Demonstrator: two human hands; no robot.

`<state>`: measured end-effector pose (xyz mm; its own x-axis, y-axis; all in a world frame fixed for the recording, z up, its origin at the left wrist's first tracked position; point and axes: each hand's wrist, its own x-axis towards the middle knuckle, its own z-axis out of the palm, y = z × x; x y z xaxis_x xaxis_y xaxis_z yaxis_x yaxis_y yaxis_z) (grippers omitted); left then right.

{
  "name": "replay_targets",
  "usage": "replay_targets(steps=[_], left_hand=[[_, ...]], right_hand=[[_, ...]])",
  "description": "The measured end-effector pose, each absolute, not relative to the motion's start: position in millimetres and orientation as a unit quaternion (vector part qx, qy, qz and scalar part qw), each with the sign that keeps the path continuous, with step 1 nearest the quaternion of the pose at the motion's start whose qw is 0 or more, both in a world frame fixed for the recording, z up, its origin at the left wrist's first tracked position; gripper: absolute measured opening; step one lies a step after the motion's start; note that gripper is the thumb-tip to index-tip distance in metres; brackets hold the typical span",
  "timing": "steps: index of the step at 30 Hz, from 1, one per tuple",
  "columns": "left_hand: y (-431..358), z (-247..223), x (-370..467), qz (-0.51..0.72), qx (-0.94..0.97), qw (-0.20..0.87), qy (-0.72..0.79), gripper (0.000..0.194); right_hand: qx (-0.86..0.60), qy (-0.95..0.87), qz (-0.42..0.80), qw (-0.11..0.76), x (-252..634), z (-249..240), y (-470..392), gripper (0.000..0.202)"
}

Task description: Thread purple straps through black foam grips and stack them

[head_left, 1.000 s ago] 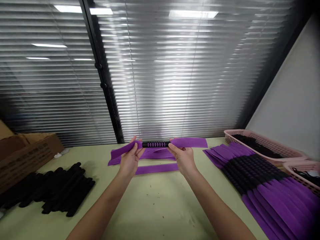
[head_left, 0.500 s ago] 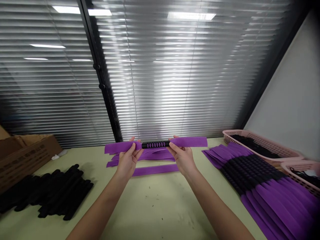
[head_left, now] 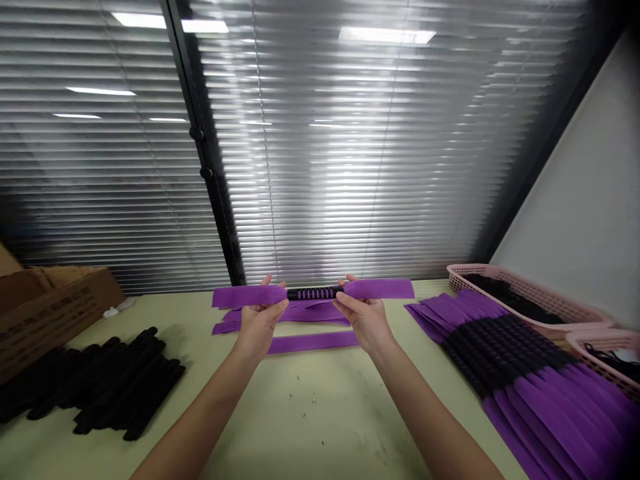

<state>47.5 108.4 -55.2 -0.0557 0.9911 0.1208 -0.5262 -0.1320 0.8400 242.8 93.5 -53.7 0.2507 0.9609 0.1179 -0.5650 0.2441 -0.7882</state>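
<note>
Both hands hold one purple strap (head_left: 383, 289) level above the table, with a slotted black sleeve (head_left: 314, 293) around its middle. My left hand (head_left: 259, 325) pinches it at the sleeve's left end, thumb in front. At the right end, my right hand (head_left: 366, 319) grips it with thumb and fingers. Purple shows through the slots of the sleeve, and the strap's flat ends reach out past both hands. Behind and below lie more purple straps (head_left: 313, 311), partly hidden by the hands, and a single purple strap (head_left: 314, 343) lies nearer on the table.
Black sleeves (head_left: 127, 387) lie piled at left, beside a cardboard box (head_left: 60, 313). On the right is a row of purple straps with black sleeves (head_left: 505, 353). Two pink baskets (head_left: 565, 308) holding black items stand behind it. Blinds (head_left: 325, 167) rise behind the table (head_left: 300, 427).
My left fingers have shifted on the strap, the thumb now nearer the sleeve's left end. The strap and sleeve sit slightly lower in view, and the camera view has moved a little.
</note>
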Motion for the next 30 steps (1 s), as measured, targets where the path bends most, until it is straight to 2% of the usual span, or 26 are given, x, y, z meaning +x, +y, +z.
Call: replay_targets(steps=[11,17,21,24,27,28,30], left_hand=[[106.5,-58.5,51.0,0.683,0.355,0.546,0.329,0.068],[103.4,-57.0,48.8,0.691,0.354,0.558,0.292,0.065],[102.0,-49.7,40.7,0.697,0.376,0.542,0.280,0.059],[97.1,-41.3,35.8,0.694,0.431,0.507,0.275,0.053],[88.7,-34.6,34.4,0.690,0.501,0.438,0.284,0.049],[85.9,-33.2,34.7,0.688,0.519,0.416,0.290,0.048],[80.8,-31.1,36.0,0.689,0.538,0.390,0.290,0.046]], right_hand=[[-0.311,-0.292,0.498,0.755,234.3,-56.3,92.5,0.049],[-0.342,-0.336,0.452,0.752,238.1,-50.5,87.5,0.072],[-0.376,-0.351,0.295,0.805,267.1,-37.3,89.0,0.081],[-0.444,-0.349,0.051,0.824,290.7,-23.8,83.1,0.082],[-0.499,-0.384,-0.157,0.760,298.2,-11.5,68.4,0.079],[-0.502,-0.425,-0.178,0.732,296.0,-8.6,63.0,0.073],[-0.490,-0.557,-0.130,0.658,286.3,-5.7,53.9,0.058]])
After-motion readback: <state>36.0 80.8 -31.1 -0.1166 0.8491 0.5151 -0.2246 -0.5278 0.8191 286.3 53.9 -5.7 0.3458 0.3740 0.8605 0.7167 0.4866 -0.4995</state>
